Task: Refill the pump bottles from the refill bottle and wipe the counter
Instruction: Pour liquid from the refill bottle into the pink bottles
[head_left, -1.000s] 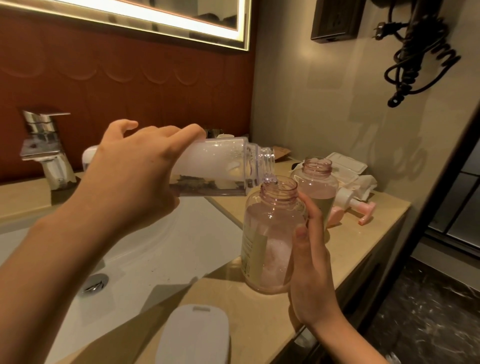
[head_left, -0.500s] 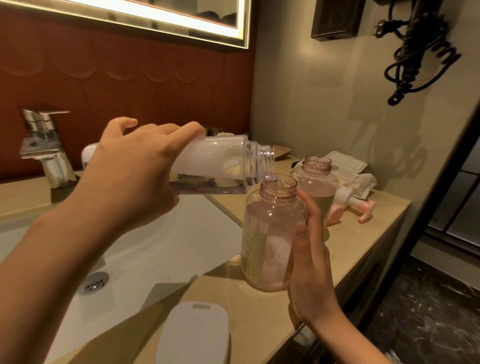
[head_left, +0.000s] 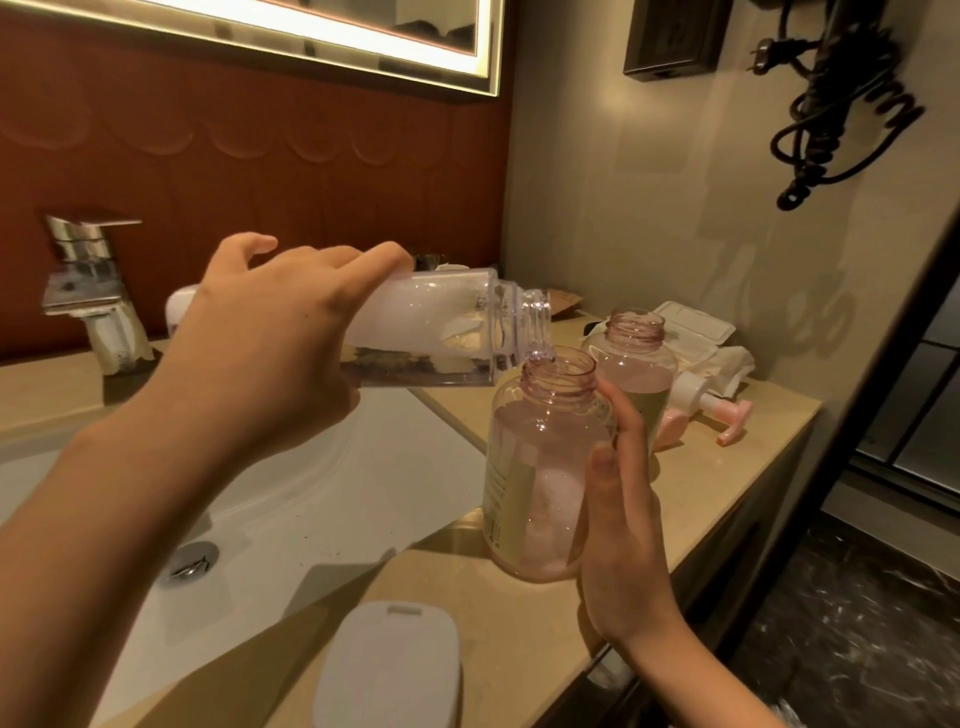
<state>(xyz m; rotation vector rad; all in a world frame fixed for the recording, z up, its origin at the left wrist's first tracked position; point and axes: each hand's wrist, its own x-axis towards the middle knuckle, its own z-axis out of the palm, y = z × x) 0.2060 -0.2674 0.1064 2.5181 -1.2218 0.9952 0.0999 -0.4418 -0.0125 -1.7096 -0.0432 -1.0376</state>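
1. My left hand grasps the refill bottle around its body, with the fingers across the top and the thumb underneath.
2. The refill bottle lies almost level above the sink basin. Its open mouth points right and sits at the rim of the near pump bottle, and a little clear liquid shows at the lip.
3. My right hand grips the near pump bottle from its right side, with the thumb and fingers curled against the wall.
4. The near pump bottle is upright, uncapped and partly filled, at the counter edge next to the basin. I cannot tell whether its base touches the counter.
5. A second pump bottle, also uncapped, stands just behind it.
6. A pink pump head lies on its side beside the second bottle.
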